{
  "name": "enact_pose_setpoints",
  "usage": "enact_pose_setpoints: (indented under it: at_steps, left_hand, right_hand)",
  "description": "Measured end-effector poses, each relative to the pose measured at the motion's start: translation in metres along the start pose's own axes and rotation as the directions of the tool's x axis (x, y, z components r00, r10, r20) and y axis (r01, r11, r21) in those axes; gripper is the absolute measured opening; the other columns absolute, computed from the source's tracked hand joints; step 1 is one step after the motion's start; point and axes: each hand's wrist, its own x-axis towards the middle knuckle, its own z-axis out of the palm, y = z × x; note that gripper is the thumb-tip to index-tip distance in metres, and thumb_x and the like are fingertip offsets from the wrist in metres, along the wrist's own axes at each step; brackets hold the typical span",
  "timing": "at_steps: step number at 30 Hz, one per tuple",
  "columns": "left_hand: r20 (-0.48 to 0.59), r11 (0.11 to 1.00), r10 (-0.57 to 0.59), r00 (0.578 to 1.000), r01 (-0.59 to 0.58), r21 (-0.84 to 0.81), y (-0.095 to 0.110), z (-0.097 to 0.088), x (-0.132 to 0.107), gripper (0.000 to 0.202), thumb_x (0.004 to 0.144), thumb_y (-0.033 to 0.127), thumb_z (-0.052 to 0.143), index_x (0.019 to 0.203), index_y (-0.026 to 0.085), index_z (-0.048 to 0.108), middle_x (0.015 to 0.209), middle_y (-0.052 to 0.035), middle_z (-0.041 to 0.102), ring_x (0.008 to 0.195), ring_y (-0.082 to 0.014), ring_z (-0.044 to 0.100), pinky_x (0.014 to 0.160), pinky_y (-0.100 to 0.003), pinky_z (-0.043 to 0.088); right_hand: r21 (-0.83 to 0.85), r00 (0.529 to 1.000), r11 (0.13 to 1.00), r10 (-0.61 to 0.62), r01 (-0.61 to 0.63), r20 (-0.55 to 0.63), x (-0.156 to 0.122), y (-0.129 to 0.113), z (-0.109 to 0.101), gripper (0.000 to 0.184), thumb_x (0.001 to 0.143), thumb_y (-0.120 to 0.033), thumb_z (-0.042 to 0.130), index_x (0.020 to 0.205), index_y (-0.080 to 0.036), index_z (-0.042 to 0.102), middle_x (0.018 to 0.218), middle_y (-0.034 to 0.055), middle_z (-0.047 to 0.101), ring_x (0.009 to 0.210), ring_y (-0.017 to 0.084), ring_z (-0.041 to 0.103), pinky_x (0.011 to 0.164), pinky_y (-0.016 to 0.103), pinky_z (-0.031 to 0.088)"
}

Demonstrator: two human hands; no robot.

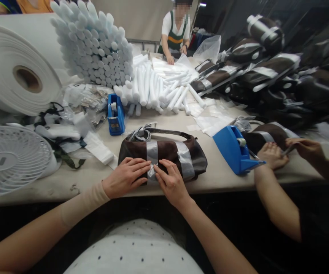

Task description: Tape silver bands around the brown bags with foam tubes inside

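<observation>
Silver tape [152,154] around a dark brown bag [132,152] on the workbench [218,182] lies beneath the open left hand [126,177] and right hand [172,185], flat fingers best smoothing it evenly.

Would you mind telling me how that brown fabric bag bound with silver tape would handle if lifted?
The brown fabric bag likely feels soft and fairly light, as it seems to give under the left hand. The silver tape bands probably keep it compact, though its rounded shape might roll.
</observation>
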Motion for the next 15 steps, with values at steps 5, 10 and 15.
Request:
enact_pose_setpoints:
  at_steps: [5,10,15]
  left_hand:
    - [0.023,1.000,0.027,0.999,-0.028,0.004,-0.012,-0.003,0.004,0.040,0.098,0.044,0.048,0.131,0.024,0.056,0.135,-0.0030,0.060,0.119,-0.0233,0.049,0.095,-0.041,0.038]
    - [-0.052,0.999,0.021,0.998,-0.023,-0.034,-0.011,0.004,0.004,0.043,0.095,0.047,0.052,0.127,0.020,0.060,0.130,-0.0067,0.063,0.117,-0.0242,0.051,0.093,-0.041,0.038]
    - [-0.117,0.998,0.007,0.993,-0.014,-0.061,-0.012,0.014,0.005,0.040,0.094,0.046,0.051,0.122,0.019,0.062,0.128,-0.0075,0.064,0.115,-0.0248,0.052,0.089,-0.042,0.036]
  right_hand:
    - [0.062,1.000,0.998,0.011,-0.010,-0.017,-0.003,-0.001,-0.003,0.029,0.095,-0.018,0.051,0.120,-0.020,0.067,0.127,0.0135,0.058,0.124,0.027,0.050,0.105,0.048,0.046]
    - [0.291,0.984,0.946,0.169,-0.143,-0.065,0.034,-0.007,-0.020,0.018,0.092,-0.029,0.058,0.099,-0.020,0.073,0.107,0.0106,0.066,0.100,0.024,0.062,0.086,0.039,0.054]
    - [0.658,0.911,0.637,0.352,-0.402,0.215,0.151,-0.019,0.002,0.030,0.082,-0.042,0.066,0.091,-0.014,0.071,0.078,0.0055,0.065,0.064,0.013,0.057,0.052,0.023,0.045]
